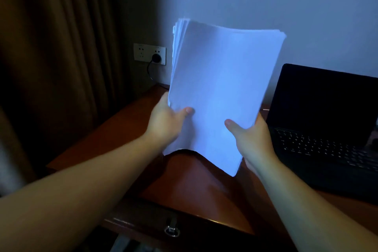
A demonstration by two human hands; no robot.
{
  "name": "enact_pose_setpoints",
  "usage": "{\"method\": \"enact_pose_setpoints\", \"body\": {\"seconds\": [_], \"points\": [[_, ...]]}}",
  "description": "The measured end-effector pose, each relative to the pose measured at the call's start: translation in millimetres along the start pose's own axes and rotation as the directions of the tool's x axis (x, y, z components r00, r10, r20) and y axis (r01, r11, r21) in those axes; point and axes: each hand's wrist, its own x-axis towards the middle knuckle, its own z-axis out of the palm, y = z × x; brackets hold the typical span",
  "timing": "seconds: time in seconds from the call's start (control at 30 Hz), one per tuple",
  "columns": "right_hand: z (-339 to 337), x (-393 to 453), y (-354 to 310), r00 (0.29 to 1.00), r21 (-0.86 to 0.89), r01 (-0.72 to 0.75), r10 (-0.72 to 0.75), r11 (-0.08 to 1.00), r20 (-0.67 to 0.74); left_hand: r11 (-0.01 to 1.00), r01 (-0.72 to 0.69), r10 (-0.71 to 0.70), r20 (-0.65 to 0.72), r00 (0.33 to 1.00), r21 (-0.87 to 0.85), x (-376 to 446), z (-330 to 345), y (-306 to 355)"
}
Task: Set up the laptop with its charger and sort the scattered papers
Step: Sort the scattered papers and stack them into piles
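Grip: both hands, left and right, clamp the papers at lower edges, thumbs on front.
Desk: no loose sheets visible.
Laptop: open, screen dark.
Papers: gathered upright above desk, left edges fanned; squaring left.
Plug: in socket; laptop end unseen.

Your arms reach forward; your left hand and right hand each pinch, thumbs on top.

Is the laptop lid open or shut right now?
Open. The laptop has its dark screen standing up behind the exposed keyboard on the desk.
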Motion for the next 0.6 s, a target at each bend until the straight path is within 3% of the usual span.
{"method": "enact_pose_setpoints", "body": {"seconds": [0.17, 0.33, 0.47, 0.6], "points": [[19.2, 1.4, -31.3, 0.994, 0.029, -0.061, 0.058, 0.998, 0.093, 0.974, 0.059, -0.090, 0.133, 0.987, 0.221, 14.7, -49.3, 24.4], [57.8, -13.0, -41.7, 0.920, 0.195, -0.371, 0.331, 0.908, 0.211, 0.930, 0.177, -0.258, 0.232, 0.938, 0.321, 27.7, -100.6, 48.0], [87.8, -27.6, -44.1, 0.819, 0.141, -0.535, 0.471, 0.833, 0.327, 0.785, 0.380, -0.518, 0.181, 0.836, 0.488, 38.1, -138.4, 43.2], [114.2, -38.6, -39.3, 0.773, -0.005, -0.573, 0.543, 0.819, 0.329, 0.701, 0.442, -0.624, 0.179, 0.761, 0.559, 40.8, -171.9, 23.1]]}}
